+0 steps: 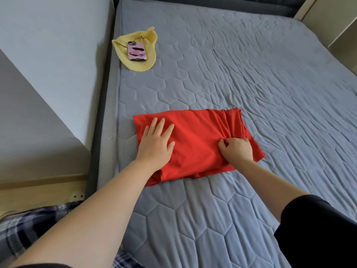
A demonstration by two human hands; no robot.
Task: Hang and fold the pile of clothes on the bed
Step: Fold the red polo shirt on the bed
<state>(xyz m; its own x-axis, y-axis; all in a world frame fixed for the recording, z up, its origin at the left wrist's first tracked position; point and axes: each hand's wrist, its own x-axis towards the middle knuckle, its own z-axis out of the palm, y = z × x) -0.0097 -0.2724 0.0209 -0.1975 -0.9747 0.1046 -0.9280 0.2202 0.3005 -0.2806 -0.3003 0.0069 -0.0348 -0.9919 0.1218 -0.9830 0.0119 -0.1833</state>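
Note:
A red garment [197,140] lies folded into a rough rectangle on the blue-grey quilted mattress [270,93], near its left edge. My left hand [156,144] rests flat on the garment's left part, fingers spread, pressing it down. My right hand [236,148] is on the garment's right part with the fingers curled, pinching a bunch of the red cloth; wrinkles fan out from that grip toward the far right corner.
A yellow cloth [138,48] lies at the mattress's far left edge with a pink-cased phone [136,51] on top of it. A grey wall and a wooden ledge [38,188] run along the left of the bed. Plaid fabric [23,227] shows at the bottom left.

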